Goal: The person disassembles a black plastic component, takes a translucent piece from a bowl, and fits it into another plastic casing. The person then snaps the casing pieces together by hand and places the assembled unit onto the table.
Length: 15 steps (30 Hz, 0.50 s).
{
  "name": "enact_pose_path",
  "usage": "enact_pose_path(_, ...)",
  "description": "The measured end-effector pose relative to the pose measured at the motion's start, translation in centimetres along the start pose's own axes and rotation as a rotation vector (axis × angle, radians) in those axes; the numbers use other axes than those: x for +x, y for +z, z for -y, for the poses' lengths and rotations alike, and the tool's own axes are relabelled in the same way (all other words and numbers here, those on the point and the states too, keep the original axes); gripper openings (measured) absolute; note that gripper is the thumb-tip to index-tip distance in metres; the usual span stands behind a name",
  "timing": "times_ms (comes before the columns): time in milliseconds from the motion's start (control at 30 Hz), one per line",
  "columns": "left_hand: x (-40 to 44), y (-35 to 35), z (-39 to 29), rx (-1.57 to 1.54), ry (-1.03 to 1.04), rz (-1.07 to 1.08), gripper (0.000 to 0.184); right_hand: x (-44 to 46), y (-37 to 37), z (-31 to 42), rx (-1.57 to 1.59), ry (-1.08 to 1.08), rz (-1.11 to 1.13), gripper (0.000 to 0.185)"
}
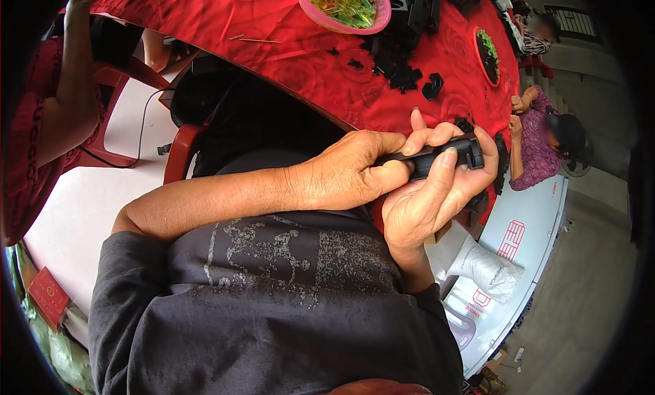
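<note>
A small elongated black plastic part (424, 164) is held between both hands above the table's front edge, in front of my chest. My left hand (351, 168) is closed around its left end, thumb and fingers pinching it. My right hand (440, 190) wraps its right end, with the thumb pressed on top and the fingers behind. Part of the black piece is hidden by the fingers. Beyond the hands, a loose black piece (432, 86) lies on the red tablecloth (307, 74), near a scatter of small black parts (401, 75).
A pink basket (384, 16) holds yellow-green strips at the back. A red-rimmed dish (477, 50) with green bits stands to its right. Another person (539, 146) sits at the right; a person's arm (76, 88) shows at left. A white bag (486, 269) lies by my right elbow.
</note>
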<state>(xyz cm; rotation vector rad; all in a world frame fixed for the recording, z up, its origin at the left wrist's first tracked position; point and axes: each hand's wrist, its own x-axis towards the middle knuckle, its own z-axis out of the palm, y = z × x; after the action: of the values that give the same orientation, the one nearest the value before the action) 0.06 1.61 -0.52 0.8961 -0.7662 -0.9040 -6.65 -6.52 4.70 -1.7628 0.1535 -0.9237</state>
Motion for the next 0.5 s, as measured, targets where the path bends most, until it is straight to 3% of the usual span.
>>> enact_pose_path(500, -0.5, 0.17, -0.49, -0.066, -0.061, -0.078, 0.026, -0.12, 0.29, -0.09, -0.049, -0.079, 0.065, 0.039)
